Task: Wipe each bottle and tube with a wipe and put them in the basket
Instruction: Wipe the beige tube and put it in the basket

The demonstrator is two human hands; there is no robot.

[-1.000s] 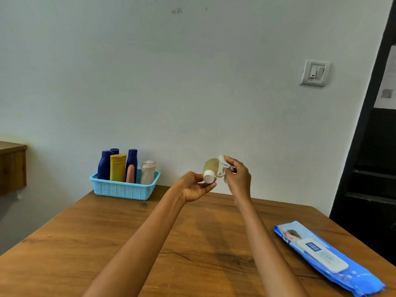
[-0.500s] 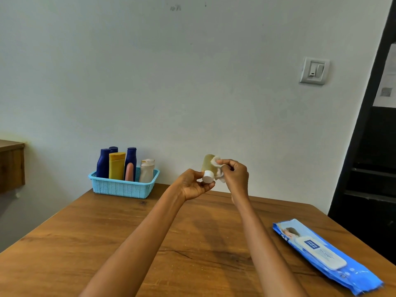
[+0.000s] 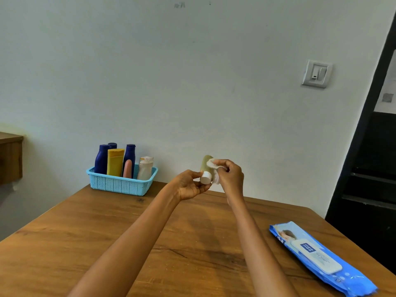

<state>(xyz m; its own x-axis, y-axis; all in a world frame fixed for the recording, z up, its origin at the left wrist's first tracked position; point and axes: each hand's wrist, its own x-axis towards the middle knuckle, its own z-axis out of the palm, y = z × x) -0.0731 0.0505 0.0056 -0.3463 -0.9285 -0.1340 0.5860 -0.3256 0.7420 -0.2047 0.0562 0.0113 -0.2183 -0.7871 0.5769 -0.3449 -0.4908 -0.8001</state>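
My left hand holds a small pale yellow-green bottle by its white cap end, the bottle tilted up and away above the table. My right hand pinches a white wipe and presses it against the bottle's right side. A light blue basket stands at the table's far left edge by the wall. In it stand dark blue bottles, a yellow tube, a pink tube and a whitish bottle.
A blue pack of wipes lies flat on the wooden table at the right, near its edge. A wooden shelf juts from the left wall. A dark doorway is at the far right.
The wipe in my right hand has slid up along the bottle toward its far end. The bottle has tipped slightly more upright in my left hand.
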